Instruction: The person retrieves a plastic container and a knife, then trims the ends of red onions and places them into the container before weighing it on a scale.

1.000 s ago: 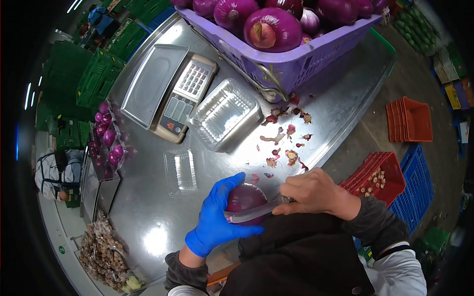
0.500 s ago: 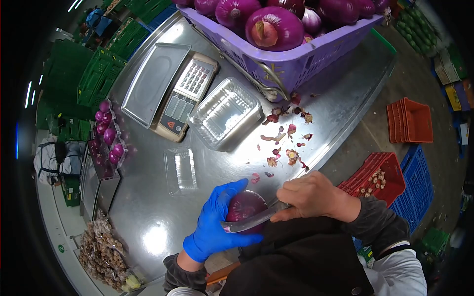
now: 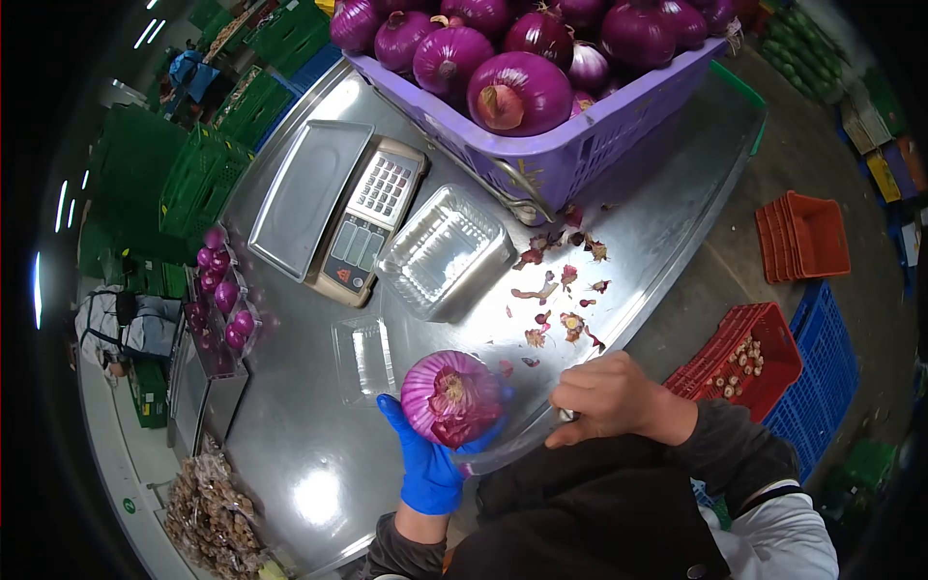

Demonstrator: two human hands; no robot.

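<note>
My left hand [image 3: 425, 468], in a blue glove, holds a large red onion [image 3: 450, 396] from below, its root end turned up and its outer skin partly torn. My bare right hand [image 3: 601, 398] is wrapped round the handle of a knife [image 3: 512, 447]. The blade is blurred and lies just below the onion, near the gloved fingers; whether it touches the onion I cannot tell. Beyond the hands, onion skins and root scraps [image 3: 570, 324] are scattered on the metal table [image 3: 290, 416].
A purple crate [image 3: 580, 145] full of red onions stands at the table's far side. Left of it are a scale [image 3: 362, 222], stacked clear trays [image 3: 447, 251] and a single clear tray [image 3: 363, 360]. Packed onions [image 3: 224, 290] sit at the left; red crates [image 3: 744, 358] stand right.
My left hand has turned the onion, so its root end now faces up, and shifted it slightly left and up. The knife has moved off the onion to below it. The view has shifted slightly.
</note>
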